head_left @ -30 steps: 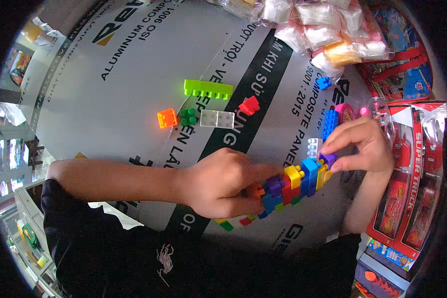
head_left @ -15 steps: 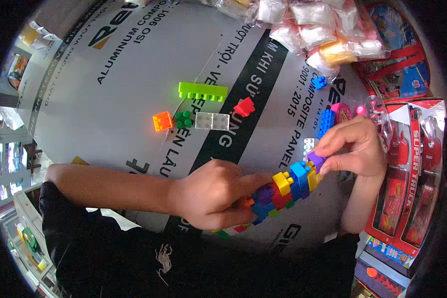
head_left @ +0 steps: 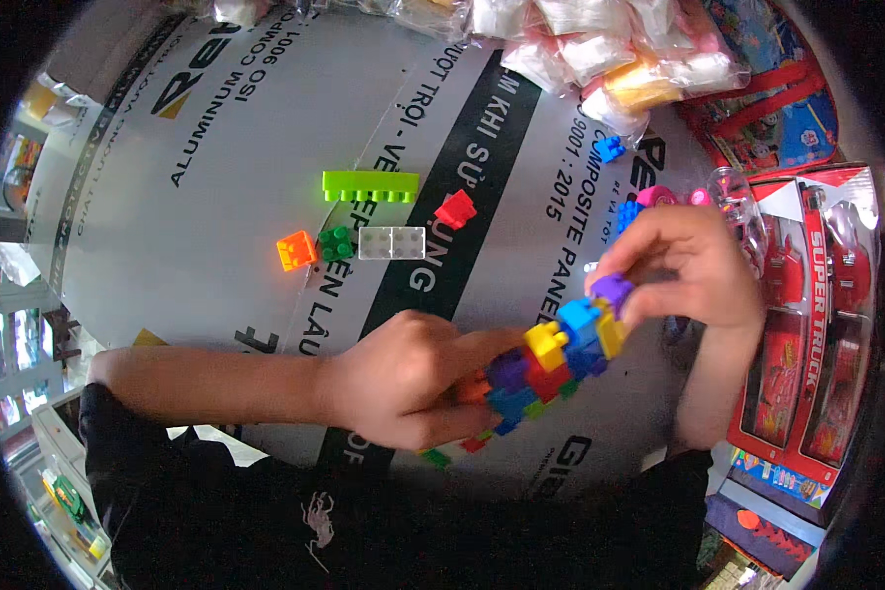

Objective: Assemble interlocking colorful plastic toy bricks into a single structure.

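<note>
My left hand (head_left: 403,383) is closed around the near end of a long multicoloured toy brick assembly (head_left: 546,369), with red, yellow, blue and green bricks joined in it. At its far end my right hand (head_left: 693,270) pinches a purple brick (head_left: 611,290) between thumb and fingers. The purple brick sits against the blue and yellow bricks there; whether it is pressed fully on, I cannot tell. Beyond my hands lie a lime green long brick (head_left: 369,185), an orange brick (head_left: 295,252), a dark green brick (head_left: 335,243), clear whitish bricks (head_left: 391,243) and a red brick (head_left: 455,209).
A small blue brick (head_left: 610,148) lies near plastic-wrapped packets (head_left: 600,49) at the back. Red toy truck boxes (head_left: 806,324) stand along the right, with a blue and red bag (head_left: 772,108) behind. The grey panel (head_left: 236,197) bears printed lettering.
The whole scene has shifted slightly left in view. Both hands still hold the assembly, and the purple brick at its far end looks tilted differently under my right fingers.
</note>
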Demonstrator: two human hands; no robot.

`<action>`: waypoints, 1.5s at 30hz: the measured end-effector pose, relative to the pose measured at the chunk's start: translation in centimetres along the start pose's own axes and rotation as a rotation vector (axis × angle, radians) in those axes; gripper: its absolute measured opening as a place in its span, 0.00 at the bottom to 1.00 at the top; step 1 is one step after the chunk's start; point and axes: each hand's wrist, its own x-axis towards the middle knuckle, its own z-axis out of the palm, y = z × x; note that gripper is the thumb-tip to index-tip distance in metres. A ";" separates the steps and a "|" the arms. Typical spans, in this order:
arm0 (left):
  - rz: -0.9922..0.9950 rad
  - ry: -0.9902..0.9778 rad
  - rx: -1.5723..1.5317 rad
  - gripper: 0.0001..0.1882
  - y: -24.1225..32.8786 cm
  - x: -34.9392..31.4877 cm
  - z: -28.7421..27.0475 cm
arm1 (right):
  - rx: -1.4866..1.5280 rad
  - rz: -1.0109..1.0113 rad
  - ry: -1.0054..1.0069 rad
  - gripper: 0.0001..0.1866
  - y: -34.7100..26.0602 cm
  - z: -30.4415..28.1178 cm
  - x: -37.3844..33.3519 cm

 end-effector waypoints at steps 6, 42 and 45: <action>-0.008 -0.345 0.143 0.32 0.0 0.4 -1.2 | -0.718 -0.309 0.134 0.20 -3.8 3.7 5.9; 0.001 -0.177 0.177 0.31 0.8 1.4 1.1 | 0.433 -0.117 1.086 0.14 8.4 12.7 -9.7; -0.042 -0.253 0.162 0.31 0.9 1.6 0.8 | 0.462 -0.061 1.017 0.12 8.3 12.2 -9.7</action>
